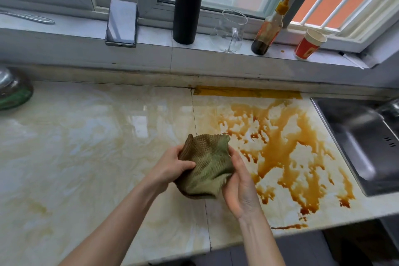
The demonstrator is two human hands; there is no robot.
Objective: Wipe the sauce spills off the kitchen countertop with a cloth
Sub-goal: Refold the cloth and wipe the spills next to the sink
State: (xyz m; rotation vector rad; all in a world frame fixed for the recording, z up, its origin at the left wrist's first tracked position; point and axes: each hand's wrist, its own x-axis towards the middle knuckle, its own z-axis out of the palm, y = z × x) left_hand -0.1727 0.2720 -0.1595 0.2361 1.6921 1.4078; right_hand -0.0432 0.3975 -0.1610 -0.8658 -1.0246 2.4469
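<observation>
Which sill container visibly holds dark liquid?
The yellow-capped bottle, standing between the clear glass mug, which looks empty, and the red paper cup, whose contents are hidden.

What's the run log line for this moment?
left hand + right hand: gripping green cloth | sauce spill: unwiped on countertop, between cloth and sink | stage: pre-wipe

A home kitchen: a glossy marble-look bench (pixel 86 136) streaked with brown sauce (pixel 287 151), a steel sink (pixel 362 136) set in beside it, and a sauce bottle (pixel 267 28) and paper cup (pixel 309 44) on the windowsill (pixel 151 34).
</observation>
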